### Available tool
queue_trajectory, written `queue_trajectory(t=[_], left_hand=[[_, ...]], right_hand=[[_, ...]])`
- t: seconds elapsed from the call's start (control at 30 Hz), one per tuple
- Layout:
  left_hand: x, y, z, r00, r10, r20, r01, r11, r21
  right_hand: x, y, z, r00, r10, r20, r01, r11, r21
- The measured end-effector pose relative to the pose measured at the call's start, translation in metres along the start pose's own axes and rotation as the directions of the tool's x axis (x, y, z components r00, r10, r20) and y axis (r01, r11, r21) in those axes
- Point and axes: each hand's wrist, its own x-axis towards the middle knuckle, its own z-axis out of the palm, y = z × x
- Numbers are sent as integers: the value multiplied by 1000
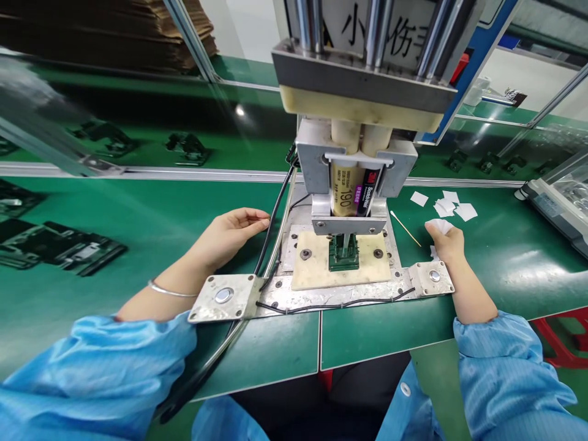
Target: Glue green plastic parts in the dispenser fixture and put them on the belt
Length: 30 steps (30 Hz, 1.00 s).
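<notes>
While the L hand (227,236) lies open on the green bench mat (138,202), palm down, fingers lightly curled, gripping nothing, the R hand (445,242) is closed on a crumpled white wipe (438,225), held just above the mat. L fingertips sit just beside a black cable (275,226), no clear contact. A wooden-stick cotton swab (405,228) lies on the mat just beside the R hand, tilted toward the fixture. Approx. 5 loose white squares (452,205), poss. paper or wipes, lie nearby, a little past the R hand.

Between the hands: steel base plate (331,294) w/ cream plate (340,263) bolted on top, and a dark green part (343,254) standing at its centre; exact form unclear at this res. Directly above, a 3M Scotch-Weld dual cartridge (351,190), marked "190", sits upright in a steel bracket (312,162) under the press head (362,79).

Metal bangle (172,290) on L wrist; blue smock sleeves (92,380) on both arms. Dark parts (59,245) lie on the mat at far L. Glass-sided unit (555,202) at far R edge; stacked cardboard (105,30) top L, behind a glass panel.
</notes>
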Motion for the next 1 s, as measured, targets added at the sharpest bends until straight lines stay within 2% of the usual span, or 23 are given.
queue_trajectory(t=[0.2,0.27,0.37,0.43,0.5,0.53,0.6,0.67,0.77,0.9,1.0], left_hand=[[0,0,-2,1000,7,11,-7,1000,27],[-3,8,-3,1000,24,13,-25,996,81],[-16,31,-2,997,70,33,-75,980,187],[-29,50,5,980,125,153,-164,947,277],[-42,65,19,928,147,343,-281,881,382],[-48,70,28,897,128,424,-325,840,435],[-57,74,47,856,58,514,-362,777,515],[-61,71,66,845,17,534,-357,762,541],[-61,62,84,844,39,534,-347,801,489],[-61,64,93,839,54,542,-306,869,388],[-67,76,94,839,-50,542,-185,911,369]], right_hand=[[2,6,1,1000,-27,11,27,1000,-11],[3,10,2,999,-32,12,32,999,-18],[5,15,5,999,-33,-6,33,999,-36],[5,15,5,999,-39,-8,39,998,-43],[3,13,4,999,-43,15,44,998,-40],[3,11,3,999,-42,24,43,998,-42],[1,7,1,998,-45,36,47,997,-55],[0,3,0,998,-50,41,54,995,-80],[-1,1,-1,997,-51,58,56,993,-99],[-1,3,-1,997,-59,50,62,995,-73],[-2,2,-1,997,-71,39,73,996,-58]])
